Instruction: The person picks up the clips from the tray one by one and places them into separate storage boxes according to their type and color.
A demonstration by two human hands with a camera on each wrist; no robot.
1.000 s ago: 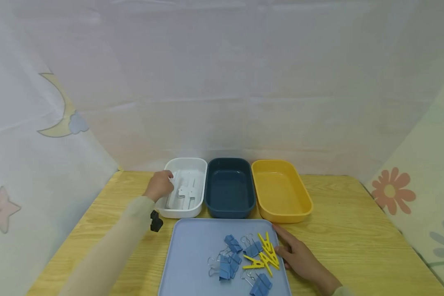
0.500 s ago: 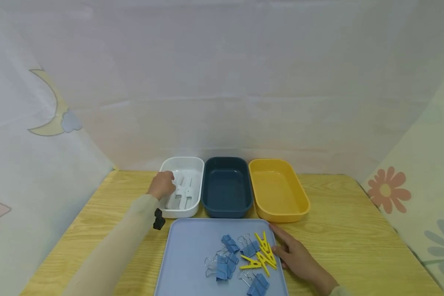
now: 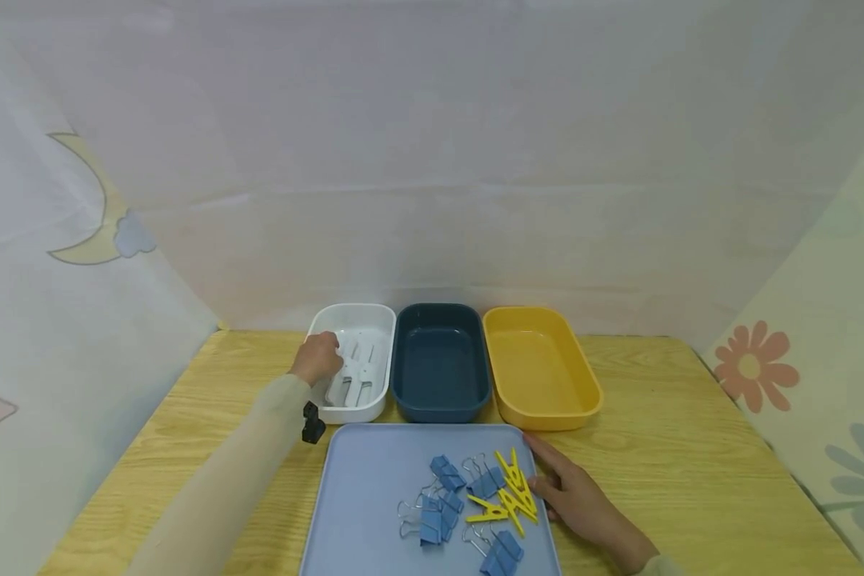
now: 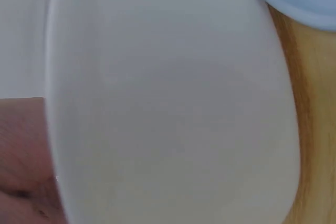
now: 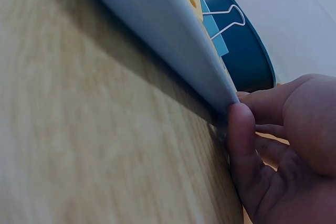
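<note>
Backdrop [image 3: 432, 160]: soft, even, greyish light, faint sheen along creases.
Dark bin [image 3: 441, 368]: mild gloss inside.
White bin [image 3: 349, 415]: dim and blurred in the left wrist view.
Tray [image 3: 363, 480]: soft dark shadow under its edge.
Table [image 3: 691, 432]: grain smeared in the right wrist view.

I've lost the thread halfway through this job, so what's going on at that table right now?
A person has the left hand over the left rim of the white bin, where white pieces lie; whether it grips anything is hidden. The right hand touches the right edge of the pale blue tray. Blue binder clips and yellow clothespins lie mixed on that tray. Behind it, the dark blue bin and yellow bin stand beside the white one.
</note>
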